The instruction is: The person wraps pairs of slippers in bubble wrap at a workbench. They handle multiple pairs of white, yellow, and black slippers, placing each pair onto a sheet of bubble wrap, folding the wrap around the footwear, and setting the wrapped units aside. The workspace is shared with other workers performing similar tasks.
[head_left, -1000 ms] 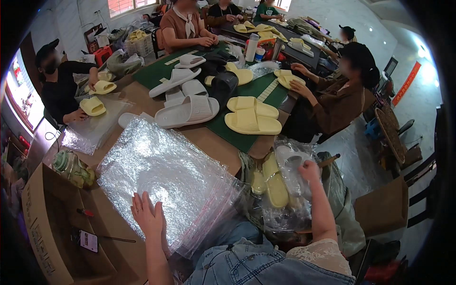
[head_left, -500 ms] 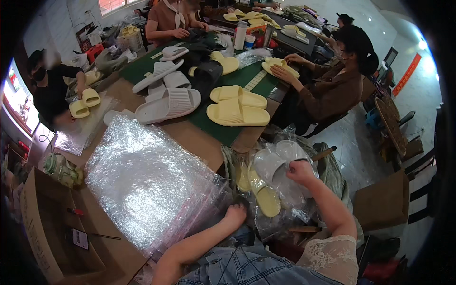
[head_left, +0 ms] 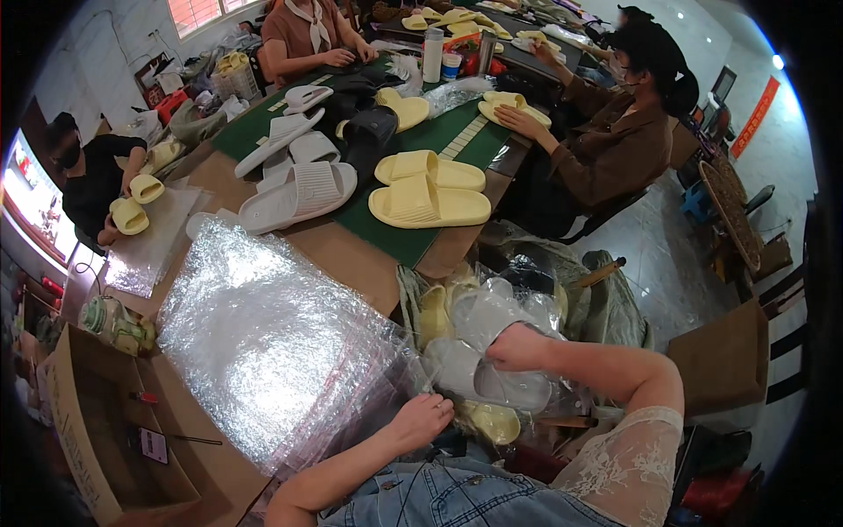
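My right hand [head_left: 516,348] is closed on a pair of grey slide slippers [head_left: 512,392], low in front of me at the table's corner. Clear plastic lies around the slippers, and the hand hides part of them. To its left, my left hand [head_left: 423,421] has its fingers pinched together at the edge of a clear plastic bag [head_left: 428,379]; the fingertips are partly hidden. A yellow slipper [head_left: 493,422] shows below the grey pair, and another yellow slipper [head_left: 434,314] stands behind them in the sack.
A stack of shiny clear bags [head_left: 263,342] covers the near table. Beyond sit grey slippers [head_left: 299,198] and yellow slippers [head_left: 430,204]. An open cardboard box [head_left: 97,439] and a glass jar [head_left: 114,323] are at left. Co-workers sit around the table; another carton [head_left: 716,356] is at right.
My right hand has come down and left, bringing the grey slippers closer to my left hand. My left hand has shifted slightly left. The right-hand co-worker has raised one hand from the yellow slippers.
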A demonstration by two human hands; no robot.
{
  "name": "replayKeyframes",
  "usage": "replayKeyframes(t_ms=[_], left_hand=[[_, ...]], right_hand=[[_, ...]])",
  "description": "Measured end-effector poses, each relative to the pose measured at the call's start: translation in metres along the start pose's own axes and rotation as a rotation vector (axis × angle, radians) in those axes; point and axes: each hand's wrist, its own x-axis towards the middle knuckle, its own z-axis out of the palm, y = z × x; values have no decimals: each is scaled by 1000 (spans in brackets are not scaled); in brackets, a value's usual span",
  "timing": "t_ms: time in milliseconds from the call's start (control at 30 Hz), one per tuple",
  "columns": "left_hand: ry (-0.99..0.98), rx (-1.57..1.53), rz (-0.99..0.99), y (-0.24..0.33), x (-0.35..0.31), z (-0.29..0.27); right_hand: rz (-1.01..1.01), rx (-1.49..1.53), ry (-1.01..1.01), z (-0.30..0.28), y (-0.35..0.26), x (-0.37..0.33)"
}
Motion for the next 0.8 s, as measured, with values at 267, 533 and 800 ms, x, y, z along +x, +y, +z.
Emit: replayKeyframes(t_ms=[267, 533, 800], left_hand=[[71, -191, 91, 41, -6, 21], [226, 5, 201, 43, -14, -3], [229, 27, 205, 36, -16, -5]], right_hand=[[406, 36, -38, 57, 89, 126], [300, -416, -167, 153, 2, 163], [600, -444, -123, 211, 29, 197]])
